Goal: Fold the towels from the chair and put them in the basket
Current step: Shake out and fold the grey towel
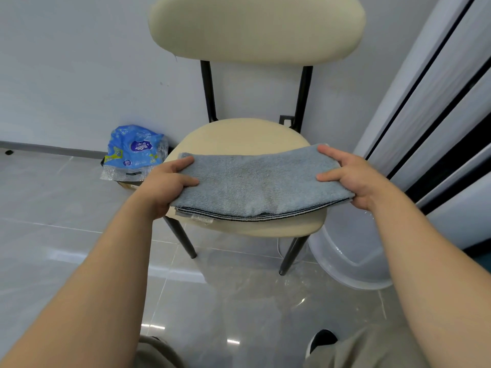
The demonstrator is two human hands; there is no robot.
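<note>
Over the cream seat of the one chair [239, 134], one grey-blue towel [255, 181] is held flat, folded into several layers whose striped edges are stacked along the near side. Whether it rests on the seat or is held just above it cannot be told.

Two hands are seen. The towel's left end is pinched by the left hand [162, 181] and its right end by the right hand [356, 176]. On each hand two fingers [183, 164] are laid on top, and the rest are hidden beneath the cloth.

One basket [348, 251], a pale translucent tub, is set on the floor [79, 208] just beside the chair's right front leg. Its rim is partly covered by the seat and the right forearm.

Bare seat is left behind the towel, up to the backrest posts. Open tiled floor is seen to the left and in front.

One blue packet [135, 150] lies by the wall, left of the chair; its print is too small to be read.
</note>
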